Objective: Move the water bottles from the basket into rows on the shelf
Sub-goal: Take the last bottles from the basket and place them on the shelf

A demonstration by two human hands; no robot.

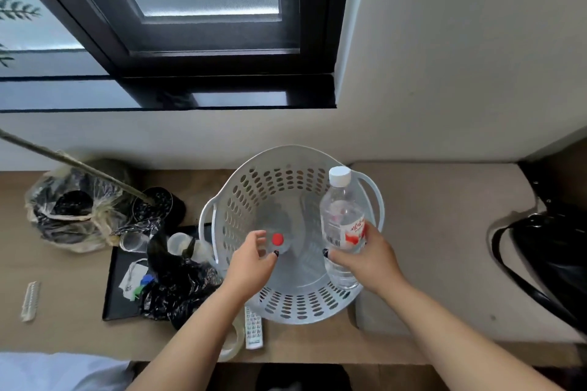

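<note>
Fingers (365, 236) of right hand (371, 259) grip bottle (341, 222); left hand (251, 263) spread, above basket (286, 301) on wooden counter (70, 289).

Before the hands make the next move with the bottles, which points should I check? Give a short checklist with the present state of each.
1. Right hand grips the white-capped bottle firmly: ok.
2. That bottle is capped and upright: ok.
3. Left hand has closed on the red-capped bottle: not ok, fingers open beside the cap.
4. Basket stands steady on the surface: ok.
5. More bottles remain in the basket: cannot tell, only the red-capped one shows clearly.
6. Shelf has room for rows: cannot tell.
</note>
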